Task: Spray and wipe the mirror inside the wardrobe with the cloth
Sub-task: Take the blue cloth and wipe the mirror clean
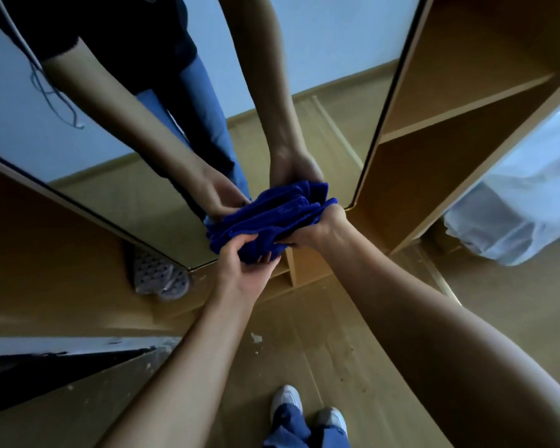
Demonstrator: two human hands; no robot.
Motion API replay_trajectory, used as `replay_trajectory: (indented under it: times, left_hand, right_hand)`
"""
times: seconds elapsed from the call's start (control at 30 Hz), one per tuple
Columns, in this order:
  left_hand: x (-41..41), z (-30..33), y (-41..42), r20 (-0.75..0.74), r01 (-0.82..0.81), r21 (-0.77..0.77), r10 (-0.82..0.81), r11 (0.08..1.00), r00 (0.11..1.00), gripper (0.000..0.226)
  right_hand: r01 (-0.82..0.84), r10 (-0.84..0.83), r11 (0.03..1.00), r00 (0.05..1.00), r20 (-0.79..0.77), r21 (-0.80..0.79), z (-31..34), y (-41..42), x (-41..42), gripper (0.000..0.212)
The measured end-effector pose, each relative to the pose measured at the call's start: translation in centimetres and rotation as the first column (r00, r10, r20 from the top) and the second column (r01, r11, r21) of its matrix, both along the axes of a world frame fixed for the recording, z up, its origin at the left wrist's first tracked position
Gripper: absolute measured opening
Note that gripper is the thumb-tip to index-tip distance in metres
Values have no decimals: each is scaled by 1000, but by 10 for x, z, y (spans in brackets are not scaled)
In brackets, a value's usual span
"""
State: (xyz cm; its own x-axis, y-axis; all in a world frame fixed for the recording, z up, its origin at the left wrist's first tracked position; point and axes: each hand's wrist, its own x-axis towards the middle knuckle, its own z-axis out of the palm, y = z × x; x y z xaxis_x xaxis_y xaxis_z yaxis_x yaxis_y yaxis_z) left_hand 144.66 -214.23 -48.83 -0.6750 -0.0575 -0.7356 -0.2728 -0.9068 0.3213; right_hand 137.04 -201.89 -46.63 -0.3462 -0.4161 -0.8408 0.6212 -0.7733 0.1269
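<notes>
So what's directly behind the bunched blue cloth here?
The mirror, showing the cloth and both arms reflected. Left hand and right hand grip the cloth; the glass under it is hidden.

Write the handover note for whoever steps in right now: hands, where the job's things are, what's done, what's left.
Left hand: grips the near underside of the blue cloth, fingers curled into it.
Right hand: grips the cloth's right end.
Cloth: bunched between both hands, at the lower corner of the mirror; whether it touches the glass cannot be told.
Mirror: on the wardrobe, beside open wooden shelves.
Spray bottle: not in view.
Done: cloth is in hand. Whether the mirror has been sprayed or wiped cannot be told from this view.
Left: find the spray if needed, then wipe the mirror over its whole face.
</notes>
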Motion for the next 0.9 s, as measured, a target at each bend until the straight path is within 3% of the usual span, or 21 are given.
replay_trajectory:
  times: [0.27, 0.4, 0.6, 0.9]
  left_hand:
    - [-24, 17, 42, 56, 93, -77, -88, 993, 995, 24]
    - [-39, 20, 68, 50, 126, -68, -122, 990, 991, 24]
    - [-34, 7, 63, 34, 134, -75, -131, 988, 991, 31]
    - [-21, -3, 31, 81, 62, -71, -56, 996, 995, 25]
  right_hand:
    - [79, -80, 997, 994, -77, -22, -18, 43, -3, 80]
    - [70, -55, 993, 988, -143, 99, -23, 66, -7, 71]
    - [48, -2, 948, 990, -144, 316, -26, 50, 1, 41]
    - [5, 17, 985, 992, -126, 171, -24, 12, 11, 59]
